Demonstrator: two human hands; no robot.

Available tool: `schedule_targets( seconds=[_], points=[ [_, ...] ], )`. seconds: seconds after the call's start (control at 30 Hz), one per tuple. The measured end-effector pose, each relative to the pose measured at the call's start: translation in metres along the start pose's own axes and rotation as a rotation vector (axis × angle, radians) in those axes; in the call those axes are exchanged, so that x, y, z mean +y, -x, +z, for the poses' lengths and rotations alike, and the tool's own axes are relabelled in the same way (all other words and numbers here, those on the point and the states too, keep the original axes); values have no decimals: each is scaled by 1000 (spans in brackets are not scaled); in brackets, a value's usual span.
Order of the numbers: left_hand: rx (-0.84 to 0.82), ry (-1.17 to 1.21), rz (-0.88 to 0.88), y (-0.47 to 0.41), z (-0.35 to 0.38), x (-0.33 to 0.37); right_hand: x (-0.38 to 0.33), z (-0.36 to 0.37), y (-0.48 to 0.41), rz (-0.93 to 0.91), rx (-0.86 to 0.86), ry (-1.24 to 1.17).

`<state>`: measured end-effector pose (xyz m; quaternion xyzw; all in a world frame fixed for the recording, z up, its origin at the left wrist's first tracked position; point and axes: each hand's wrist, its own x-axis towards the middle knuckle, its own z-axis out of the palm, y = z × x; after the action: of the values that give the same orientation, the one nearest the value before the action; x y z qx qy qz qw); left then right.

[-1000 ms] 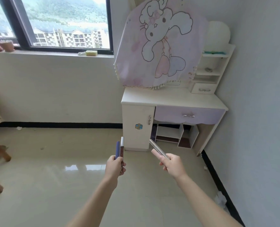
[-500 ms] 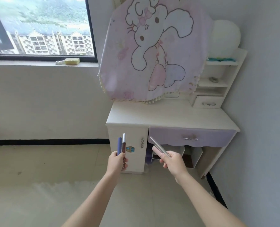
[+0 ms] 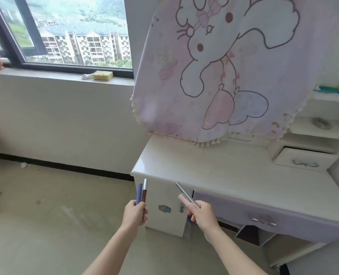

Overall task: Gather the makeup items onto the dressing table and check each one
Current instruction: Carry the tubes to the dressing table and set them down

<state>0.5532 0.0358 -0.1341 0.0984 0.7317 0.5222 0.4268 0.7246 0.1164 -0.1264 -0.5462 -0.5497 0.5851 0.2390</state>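
My left hand (image 3: 135, 212) grips two upright makeup sticks: a blue tube (image 3: 139, 193) and a reddish lip gloss with a silver cap (image 3: 144, 190). In my right hand (image 3: 202, 214) are a silver stick (image 3: 185, 194) and a pale pink tube (image 3: 184, 201), both slanted up to the left. Both hands hover just in front of the white dressing table (image 3: 224, 171), near its front left corner and below its top. Nothing lies on the tabletop.
A pink cartoon-rabbit cloth (image 3: 214, 72) hangs over the mirror behind the tabletop. Small shelves and a little drawer (image 3: 303, 158) stand at the table's right; a lilac drawer (image 3: 263, 214) runs under its top. A yellow sponge (image 3: 103, 75) sits on the windowsill.
The view has closed in on the dressing table, which now fills the right half of the frame. Both hands keep the same grip on their sticks.
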Motion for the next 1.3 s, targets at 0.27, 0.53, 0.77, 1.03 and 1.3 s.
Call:
schedule_targets(
  seconds=[0.27, 0.53, 0.77, 1.03, 1.3],
  points=[
    [11, -28, -91, -112, 9, 21, -21, 10, -102, 62, 43, -5],
    [-54, -77, -137, -250, 15, 93, -73, 61, -222, 145, 96, 40],
    [-184, -176, -189, -327, 43, 118, -91, 104, -288, 248, 154, 14],
    [-326, -339, -267, -350, 77, 110, -66, 114, -323, 397, 251, 4],
    [-314, -423, -246, -373, 89, 124, -64, 133, -360, 438, 295, -20]
  ],
)
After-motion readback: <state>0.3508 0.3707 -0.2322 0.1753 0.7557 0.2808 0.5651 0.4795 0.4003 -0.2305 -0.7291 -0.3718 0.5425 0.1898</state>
